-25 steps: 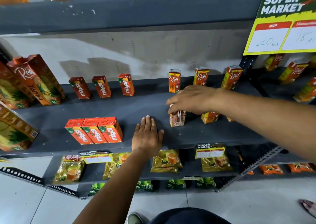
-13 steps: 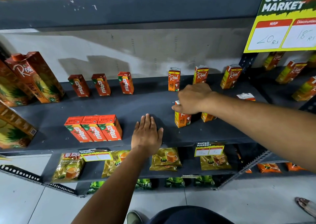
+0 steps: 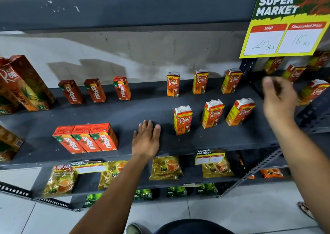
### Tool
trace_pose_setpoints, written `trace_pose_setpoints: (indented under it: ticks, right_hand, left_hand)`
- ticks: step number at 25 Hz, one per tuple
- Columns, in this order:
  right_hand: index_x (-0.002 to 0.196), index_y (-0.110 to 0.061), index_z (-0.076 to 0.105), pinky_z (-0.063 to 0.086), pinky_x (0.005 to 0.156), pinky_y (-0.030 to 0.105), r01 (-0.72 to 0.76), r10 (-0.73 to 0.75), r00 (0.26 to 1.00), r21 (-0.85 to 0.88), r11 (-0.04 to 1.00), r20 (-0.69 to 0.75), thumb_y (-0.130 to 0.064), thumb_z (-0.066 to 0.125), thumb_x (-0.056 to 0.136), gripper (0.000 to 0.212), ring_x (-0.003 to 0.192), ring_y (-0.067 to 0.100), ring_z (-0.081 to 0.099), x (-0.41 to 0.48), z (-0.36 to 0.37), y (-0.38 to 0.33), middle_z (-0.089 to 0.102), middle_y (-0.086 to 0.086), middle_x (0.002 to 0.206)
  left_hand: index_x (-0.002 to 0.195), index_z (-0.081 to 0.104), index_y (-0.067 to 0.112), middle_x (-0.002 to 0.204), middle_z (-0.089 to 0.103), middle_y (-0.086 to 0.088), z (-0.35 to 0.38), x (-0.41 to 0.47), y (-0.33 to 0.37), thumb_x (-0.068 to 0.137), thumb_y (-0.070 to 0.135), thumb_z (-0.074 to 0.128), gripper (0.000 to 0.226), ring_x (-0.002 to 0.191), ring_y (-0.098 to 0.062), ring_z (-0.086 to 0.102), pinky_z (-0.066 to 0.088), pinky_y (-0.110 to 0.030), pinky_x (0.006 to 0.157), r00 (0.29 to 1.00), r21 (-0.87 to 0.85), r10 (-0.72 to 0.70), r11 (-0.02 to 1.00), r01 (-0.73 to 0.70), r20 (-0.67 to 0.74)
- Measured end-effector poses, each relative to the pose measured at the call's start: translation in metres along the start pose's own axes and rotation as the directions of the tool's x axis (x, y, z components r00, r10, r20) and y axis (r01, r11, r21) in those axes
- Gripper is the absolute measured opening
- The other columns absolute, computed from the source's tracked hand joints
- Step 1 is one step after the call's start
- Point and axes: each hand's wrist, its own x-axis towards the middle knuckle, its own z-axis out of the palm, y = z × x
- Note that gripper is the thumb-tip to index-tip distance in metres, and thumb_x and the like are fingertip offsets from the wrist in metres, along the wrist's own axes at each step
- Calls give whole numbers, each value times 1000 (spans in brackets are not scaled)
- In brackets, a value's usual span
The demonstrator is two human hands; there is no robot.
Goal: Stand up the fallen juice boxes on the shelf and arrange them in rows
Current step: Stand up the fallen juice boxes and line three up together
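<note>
On the grey shelf (image 3: 142,109) the small Real juice boxes stand upright in two rows of three: a back row (image 3: 200,81) and a front row (image 3: 212,113). The front left Real box (image 3: 182,120) stands just right of my left hand (image 3: 146,139), which lies flat on the shelf, fingers apart, holding nothing. My right hand (image 3: 278,100) hovers blurred at the shelf's right end, empty with fingers loosely spread. Three red Maaza boxes (image 3: 94,90) stand at the back left. Three more Maaza boxes (image 3: 87,138) stand packed together at the front.
Tall Real pineapple cartons (image 3: 25,84) lean at the far left. More juice boxes (image 3: 314,91) stand on the neighbouring shelf at right. A yellow price sign (image 3: 289,25) hangs top right. Tea pouches (image 3: 166,167) fill the lower shelf behind small price tags (image 3: 209,156).
My right hand let go of the front left Real box, which now stands upright, and swung away to the right. The front row of three is uncovered. My left hand stayed put.
</note>
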Motion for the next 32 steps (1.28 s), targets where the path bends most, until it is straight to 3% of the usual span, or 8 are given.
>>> trace_pose_setpoints:
  ticks: [2,4,5,9,19,23,26,32]
  right_hand:
    - [113,-14,59,45,95,33,-348,343,937,219,911,63,-48,51,94,40,98,11,57,0,-5,31,64,4,110]
    - [114,-19,62,43,99,37,-590,531,806,281,757,261,-52,47,95,41,104,13,58,-2,4,47,65,3,119]
    - [109,-23,64,45,94,35,-654,561,752,292,698,345,-56,47,94,40,99,12,61,-3,11,51,66,2,115]
    - [109,-24,62,50,80,35,-698,604,711,261,667,360,-55,63,85,39,98,16,64,-12,43,52,67,3,113]
    - [141,-24,40,49,95,48,-654,546,726,177,735,417,-70,59,66,89,113,27,59,-43,78,35,55,9,132]
    - [130,-26,50,53,72,33,-630,527,745,172,757,410,-67,58,71,73,98,20,66,-51,70,39,65,2,112]
    - [98,-51,58,49,60,22,-602,513,780,205,771,359,-68,60,70,33,80,9,70,-61,59,44,67,-11,91]
    - [79,-52,63,54,65,30,-535,454,835,267,802,309,-70,59,73,19,82,9,73,-71,29,59,73,-14,85]
  left_hand:
    - [144,38,21,153,36,-6,5,-3,32,92,64,31,68,141,-24,30,16,-44,117,979,-620,-154,758,203,132]
    - [138,47,23,138,54,-8,17,0,63,89,69,34,68,124,-25,52,37,-48,108,949,-839,-203,448,311,243]
    - [136,48,23,132,58,-7,23,2,77,90,68,33,66,117,-23,57,42,-46,104,947,-854,-207,418,311,244]
    - [140,39,23,134,51,-3,42,8,111,94,61,33,60,119,-19,51,40,-35,100,959,-850,-256,473,232,120]
    - [122,38,34,117,52,0,63,14,140,94,61,31,40,97,-11,56,42,-21,68,973,-829,-191,518,211,128]
    - [124,42,29,121,55,-6,58,14,135,95,59,31,43,105,-16,57,48,-30,81,967,-828,-182,505,245,176]
    - [135,39,27,129,52,-6,65,2,132,93,63,30,57,115,-22,53,44,-40,99,963,-797,-175,541,270,207]
    - [137,35,31,131,48,2,79,-23,140,91,67,30,58,111,-11,51,39,-24,86,972,-802,-54,555,220,229]
